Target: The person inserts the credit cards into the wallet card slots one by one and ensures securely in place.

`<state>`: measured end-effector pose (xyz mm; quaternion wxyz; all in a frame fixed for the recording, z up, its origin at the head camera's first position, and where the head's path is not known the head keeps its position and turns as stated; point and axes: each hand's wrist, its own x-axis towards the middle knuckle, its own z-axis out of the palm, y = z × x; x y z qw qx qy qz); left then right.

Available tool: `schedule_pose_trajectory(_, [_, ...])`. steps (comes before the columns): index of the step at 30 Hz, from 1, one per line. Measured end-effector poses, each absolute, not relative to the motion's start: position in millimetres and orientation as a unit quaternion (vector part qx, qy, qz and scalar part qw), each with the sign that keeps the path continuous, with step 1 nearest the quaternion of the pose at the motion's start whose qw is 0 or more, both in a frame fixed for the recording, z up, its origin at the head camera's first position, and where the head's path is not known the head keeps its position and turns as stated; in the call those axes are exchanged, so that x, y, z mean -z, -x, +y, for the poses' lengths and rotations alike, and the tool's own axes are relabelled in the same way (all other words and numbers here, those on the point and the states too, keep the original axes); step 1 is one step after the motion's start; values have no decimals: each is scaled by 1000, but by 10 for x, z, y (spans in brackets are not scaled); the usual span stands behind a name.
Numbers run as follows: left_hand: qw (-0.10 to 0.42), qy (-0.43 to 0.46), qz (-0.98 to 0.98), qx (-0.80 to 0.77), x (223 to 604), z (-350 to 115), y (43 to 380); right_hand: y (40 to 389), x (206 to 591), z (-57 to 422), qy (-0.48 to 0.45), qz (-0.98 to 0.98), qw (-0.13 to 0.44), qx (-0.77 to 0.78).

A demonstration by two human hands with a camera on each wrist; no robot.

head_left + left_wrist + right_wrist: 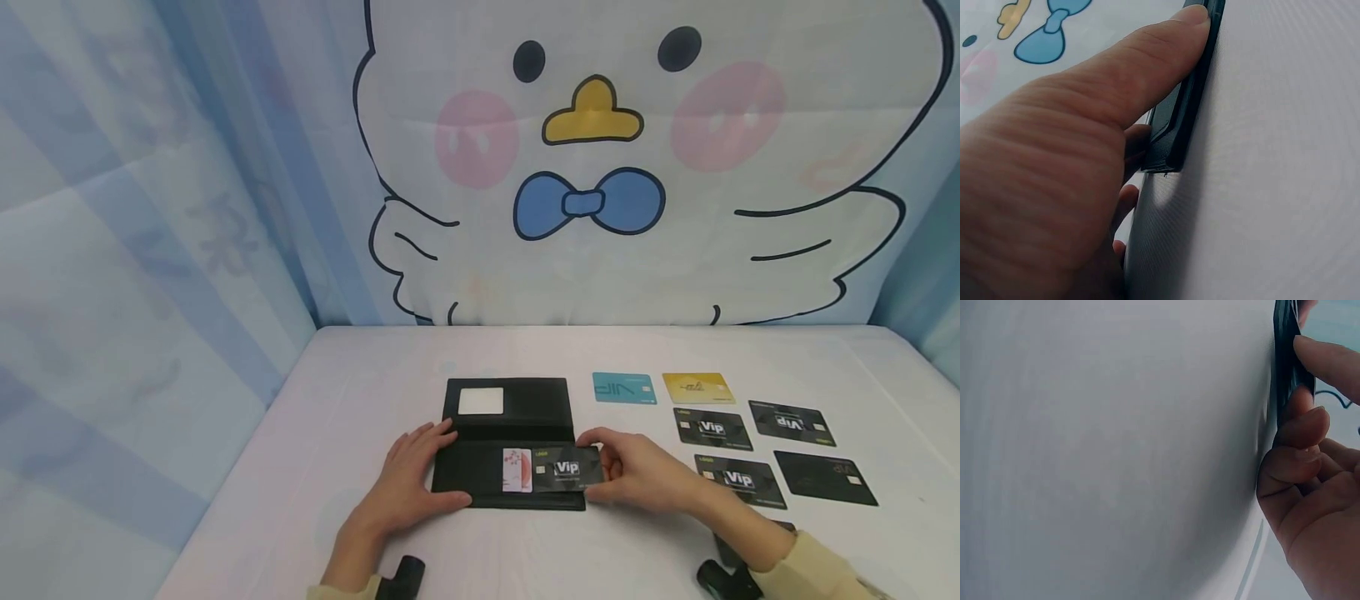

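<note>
A black wallet (480,498) lies unfolded on the table, with a white window in its upper flap. On its lower half are a white-and-red card (517,471) and a black Vip card (567,469), the black one reaching past the wallet's right edge. My right hand (637,471) pinches that Vip card at its right end, curled fingers visible by the dark edge in the right wrist view. With fingers spread, my left hand (411,475) rests on the wallet's left side. Its thumb (1166,50) presses along the wallet's near edge in the left wrist view.
Right of the wallet lie a blue card (625,388), a gold card (698,388) and several black cards (825,477). Another dark card is partly hidden under my right forearm. White cloth covers the table (300,467); a printed curtain (585,275) hangs behind it.
</note>
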<state>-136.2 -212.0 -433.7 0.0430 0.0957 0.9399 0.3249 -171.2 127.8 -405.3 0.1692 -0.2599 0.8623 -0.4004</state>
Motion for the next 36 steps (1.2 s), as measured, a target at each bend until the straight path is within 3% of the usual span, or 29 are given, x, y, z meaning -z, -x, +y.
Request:
schedule_pose_trajectory(14, [42, -97, 939, -327, 4342, -2131, 1362, 1726, 4053, 1271, 239, 841, 215, 436])
schedule_pose_trajectory(36, [36, -102, 939, -327, 4343, -2131, 1361, 1738, 4071, 1340, 246, 831, 230, 443])
